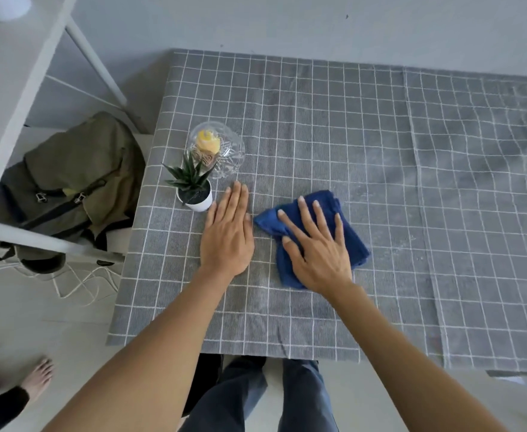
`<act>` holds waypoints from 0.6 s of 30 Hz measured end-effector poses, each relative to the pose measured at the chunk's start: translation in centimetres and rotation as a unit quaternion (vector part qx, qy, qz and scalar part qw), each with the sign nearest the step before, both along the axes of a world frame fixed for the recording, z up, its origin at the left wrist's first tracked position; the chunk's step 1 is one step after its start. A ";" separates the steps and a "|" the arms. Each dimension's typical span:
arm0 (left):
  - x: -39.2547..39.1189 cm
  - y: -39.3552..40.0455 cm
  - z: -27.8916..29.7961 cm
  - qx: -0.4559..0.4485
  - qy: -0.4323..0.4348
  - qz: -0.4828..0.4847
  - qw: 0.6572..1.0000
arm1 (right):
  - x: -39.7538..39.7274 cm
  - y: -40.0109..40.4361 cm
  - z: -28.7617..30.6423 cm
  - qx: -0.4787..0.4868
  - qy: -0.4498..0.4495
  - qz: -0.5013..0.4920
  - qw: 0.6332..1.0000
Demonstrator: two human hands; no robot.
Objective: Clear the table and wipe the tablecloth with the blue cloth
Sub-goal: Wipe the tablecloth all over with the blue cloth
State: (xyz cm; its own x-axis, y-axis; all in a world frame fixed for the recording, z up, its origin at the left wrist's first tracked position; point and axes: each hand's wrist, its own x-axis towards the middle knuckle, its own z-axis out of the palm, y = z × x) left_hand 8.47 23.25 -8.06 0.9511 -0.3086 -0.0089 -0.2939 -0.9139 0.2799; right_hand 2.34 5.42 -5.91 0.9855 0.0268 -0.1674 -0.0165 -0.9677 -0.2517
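Observation:
A grey tablecloth with a white grid covers the table. A crumpled blue cloth lies on it near the front. My right hand presses flat on the blue cloth with fingers spread. My left hand lies flat on the bare tablecloth just left of the cloth, fingers together, holding nothing. A small green plant in a white pot stands near the table's left edge, just beyond my left hand. Behind it sits a clear glass bowl with a yellow item inside.
An olive backpack rests on a white shelf unit left of the table. White cables lie on the floor below it. Another person's bare foot is at the lower left. The tablecloth is wrinkled at the right.

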 end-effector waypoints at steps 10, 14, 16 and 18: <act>-0.2 0.0 -0.2 0.013 0.004 0.008 1.000 | 3.1 -2.6 0.0 0.017 0.013 -0.131 0.991; -0.2 0.1 0.0 0.008 0.003 0.008 1.000 | 0.4 -0.2 0.1 0.008 0.005 -0.002 1.000; -0.1 0.0 0.1 0.013 0.001 0.003 1.000 | -0.2 0.2 -0.1 -0.002 0.000 0.027 1.000; -0.2 0.1 0.1 0.007 0.004 -0.001 1.000 | 0.0 0.1 -0.1 0.000 -0.001 0.015 1.000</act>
State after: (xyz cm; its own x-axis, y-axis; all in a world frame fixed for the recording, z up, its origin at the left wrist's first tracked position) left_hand 8.24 23.36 -7.94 0.9505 -0.3099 -0.0215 -0.2930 -0.9173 0.2696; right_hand 2.30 5.50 -5.97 0.9847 0.0565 -0.1646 0.0135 -0.9679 -0.2510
